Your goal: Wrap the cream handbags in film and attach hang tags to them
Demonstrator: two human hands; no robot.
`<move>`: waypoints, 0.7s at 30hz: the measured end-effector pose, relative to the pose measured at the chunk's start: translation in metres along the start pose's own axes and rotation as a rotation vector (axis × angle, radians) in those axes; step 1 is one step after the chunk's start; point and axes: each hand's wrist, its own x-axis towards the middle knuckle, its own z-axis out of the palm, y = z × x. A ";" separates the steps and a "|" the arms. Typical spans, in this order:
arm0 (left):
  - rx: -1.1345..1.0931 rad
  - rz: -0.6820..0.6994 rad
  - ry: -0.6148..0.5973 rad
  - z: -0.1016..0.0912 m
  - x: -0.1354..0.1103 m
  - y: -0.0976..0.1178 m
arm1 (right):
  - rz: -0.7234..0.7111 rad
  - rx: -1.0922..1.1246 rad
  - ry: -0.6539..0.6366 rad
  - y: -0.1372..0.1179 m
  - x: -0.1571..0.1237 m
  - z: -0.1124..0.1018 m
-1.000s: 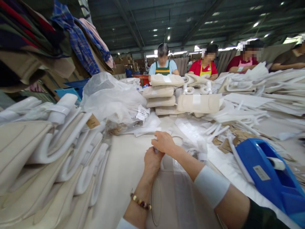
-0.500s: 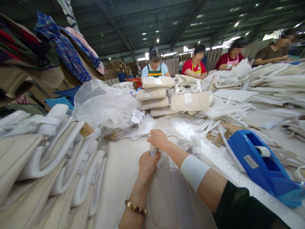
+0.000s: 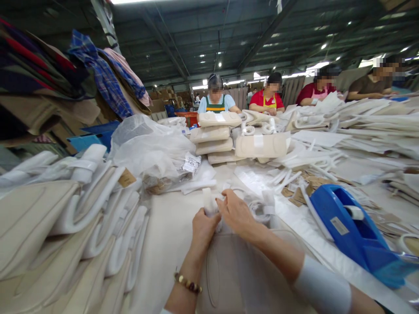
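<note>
In front of you lies the beige piece (image 3: 229,266), flat on the pale desk (image 3: 166,235) directly below your two hands and running off the bottom edge of the view. Its face is smooth and matte, taupe-beige, a shade darker than the desk around it. Near its left side you can see a long, narrow oval outline, and lengthwise there runs a paler, faintly see-through band.

At its far end stands a white-wrapped strip (image 3: 207,198), upright and leaning slightly, its top showing above your left hand (image 3: 205,226). The fingers of that hand are curled closed around its lower part. Your right hand (image 3: 235,213) is just beside it, fingers bent, thumb and forefinger near the strip; you cannot tell from here whether they pinch anything. Past that hand lies a coiled white bundle (image 3: 260,209), its details blurred.

To your left, beige pieces with white padded edges (image 3: 98,218) stand in a row; to your right sits a blue tape dispenser (image 3: 350,235).
</note>
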 end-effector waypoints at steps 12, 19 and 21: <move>-0.283 -0.004 -0.173 0.003 0.000 0.004 | -0.115 0.078 0.100 0.036 -0.043 0.037; 0.166 0.092 0.109 0.010 -0.004 0.008 | -0.154 0.010 0.058 0.032 -0.052 0.035; 0.276 0.122 0.069 0.011 -0.005 0.009 | -0.150 0.006 0.059 0.029 -0.053 0.036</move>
